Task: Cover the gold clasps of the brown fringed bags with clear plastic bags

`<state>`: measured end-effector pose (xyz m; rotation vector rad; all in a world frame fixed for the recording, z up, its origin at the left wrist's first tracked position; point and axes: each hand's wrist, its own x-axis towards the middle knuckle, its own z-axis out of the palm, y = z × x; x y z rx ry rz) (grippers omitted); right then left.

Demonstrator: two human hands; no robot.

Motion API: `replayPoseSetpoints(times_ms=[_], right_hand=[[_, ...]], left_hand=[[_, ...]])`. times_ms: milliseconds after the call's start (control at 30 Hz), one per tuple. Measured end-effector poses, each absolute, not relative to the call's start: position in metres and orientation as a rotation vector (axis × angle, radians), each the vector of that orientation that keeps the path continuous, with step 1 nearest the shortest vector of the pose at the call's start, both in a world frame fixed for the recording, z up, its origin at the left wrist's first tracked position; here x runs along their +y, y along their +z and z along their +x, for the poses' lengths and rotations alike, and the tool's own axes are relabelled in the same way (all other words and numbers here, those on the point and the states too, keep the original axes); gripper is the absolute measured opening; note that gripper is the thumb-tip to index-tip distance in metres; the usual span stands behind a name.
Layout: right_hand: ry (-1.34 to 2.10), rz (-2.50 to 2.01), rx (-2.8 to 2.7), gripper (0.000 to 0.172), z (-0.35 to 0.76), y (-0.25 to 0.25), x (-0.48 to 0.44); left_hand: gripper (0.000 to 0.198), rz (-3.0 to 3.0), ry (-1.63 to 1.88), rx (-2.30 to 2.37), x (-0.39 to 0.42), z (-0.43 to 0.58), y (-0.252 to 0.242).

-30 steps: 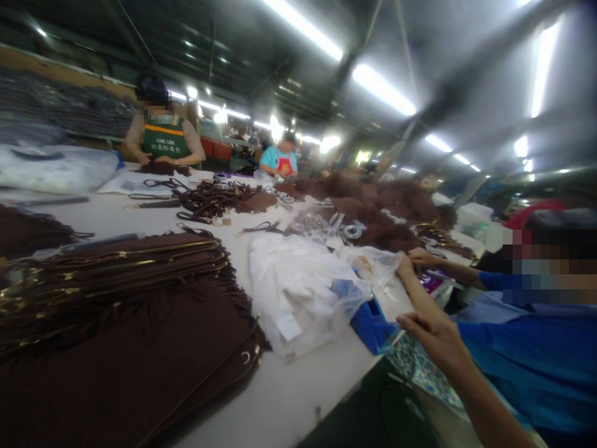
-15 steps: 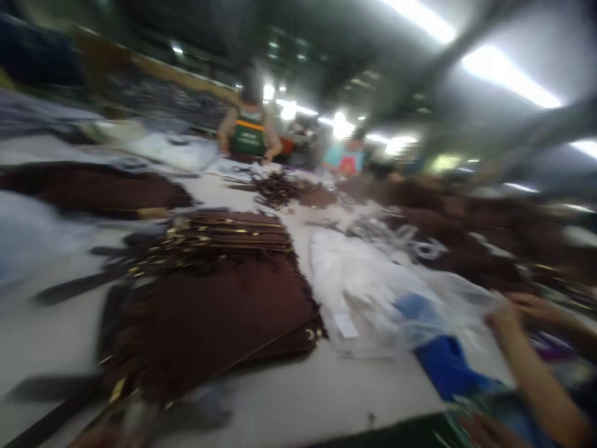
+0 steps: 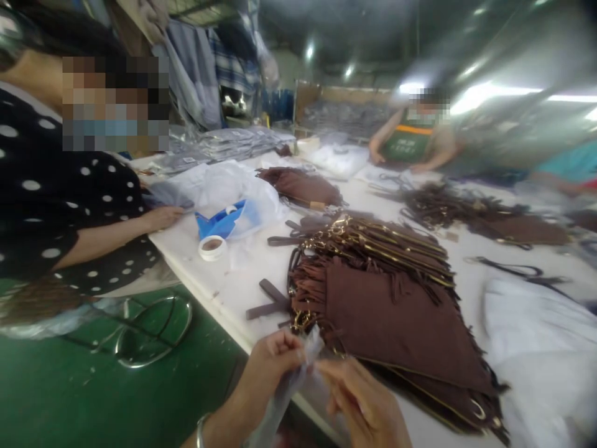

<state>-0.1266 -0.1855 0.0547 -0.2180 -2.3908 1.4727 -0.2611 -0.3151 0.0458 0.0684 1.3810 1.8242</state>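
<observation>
My left hand (image 3: pixel 273 364), with a bangle on its wrist, pinches a gathered length of clear plastic (image 3: pixel 285 395) at the table's front edge. From the other side my right hand (image 3: pixel 366 401) has its thumb and fingers closed at the same plastic, close to the left fingertips. Just beyond both hands lies a pile of brown fringed bags (image 3: pixel 401 317) with gold zips and clasps. Dark straps (image 3: pixel 268 302) stick out from the pile's left side. The lower ends of the plastic are partly hidden by my hands and blurred.
A co-worker in a dotted top (image 3: pixel 88 205) sits at the left, near a round white tub (image 3: pixel 212 247) and a blue packet (image 3: pixel 221 221). More brown bags (image 3: pixel 303 186) lie farther back. White plastic bags (image 3: pixel 536 348) lie at the right. Another person (image 3: pixel 410 140) stands across the table.
My view has swung left, so the brown pile sits farther right and the dotted-top co-worker shows. Both my hands now appear together on the clear plastic; before, the near edge was blurred.
</observation>
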Motion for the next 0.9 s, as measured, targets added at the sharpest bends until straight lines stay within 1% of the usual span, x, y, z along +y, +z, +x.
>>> replayPoseSetpoints(times_ms=[100, 233, 433, 633, 833, 900], right_hand=[[1.398, -0.258, -2.405, 0.027, -0.151, 0.048, -0.191], [1.318, -0.288, -2.42, 0.028, -0.154, 0.037, -0.2], [1.063, -0.376, -2.498, 0.032, -0.155, 0.031, -0.208], [0.768, -0.36, -2.618, 0.046, -0.15, 0.022, -0.206], [0.499, -0.365, -2.779, 0.064, -0.152, 0.023, -0.205], [0.446, -0.377, -2.813, 0.064, -0.154, 0.022, -0.204]], left_hand=[[0.02, 0.073, 1.867, 1.37, -0.317, -0.264, 0.043], [0.019, 0.048, 1.873, 1.327, -0.317, -0.265, 0.038], [0.017, -0.001, 1.891, 1.22, -0.316, -0.267, 0.036], [0.016, 0.026, 1.841, 1.215, -0.316, -0.271, 0.033], [0.007, 0.142, 1.84, 1.216, -0.315, -0.273, 0.03], [0.009, 0.206, 1.848, 1.208, -0.315, -0.272, 0.027]])
